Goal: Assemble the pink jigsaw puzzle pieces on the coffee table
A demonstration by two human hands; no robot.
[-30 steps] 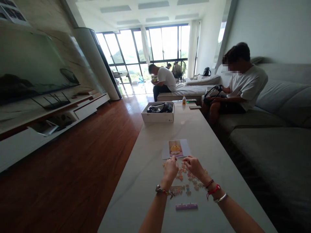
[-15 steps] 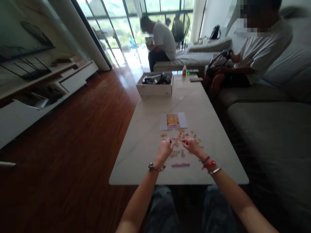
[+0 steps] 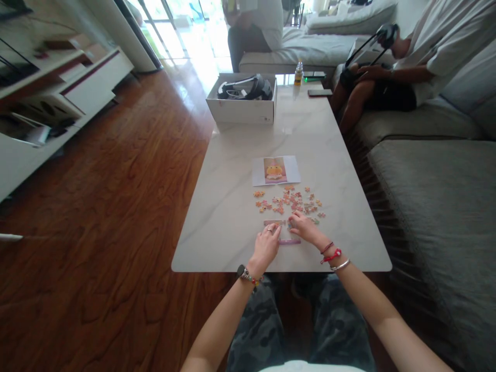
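Note:
Small jigsaw puzzle pieces [image 3: 297, 200] lie scattered on the white table in front of me. My left hand [image 3: 267, 244] rests palm down nearer the table's front edge, its fingertips on a short joined row of pieces [image 3: 272, 222]. Close to its right, my right hand [image 3: 305, 227] has its fingers pinched together at a small puzzle piece [image 3: 289, 225], partly covered by the fingertips. A purple joined strip of puzzle [image 3: 290, 242] lies just below both hands, its left end hidden by my left hand. Beyond the pieces is a paper sheet with a printed yellow figure [image 3: 275, 171].
At the table's [image 3: 217, 206] far end stands a white box [image 3: 244, 111] holding a dark headset [image 3: 248, 88]. A bottle [image 3: 298, 73] and a phone [image 3: 320, 93] are to its right. One person sits on the right-hand sofa [image 3: 437, 170] holding a device; another sits at the back.
My view has tilted downward. Both hands have come back from the loose pieces toward the joined rows near me, and the left fingers have gone from a pinch to lying on the row.

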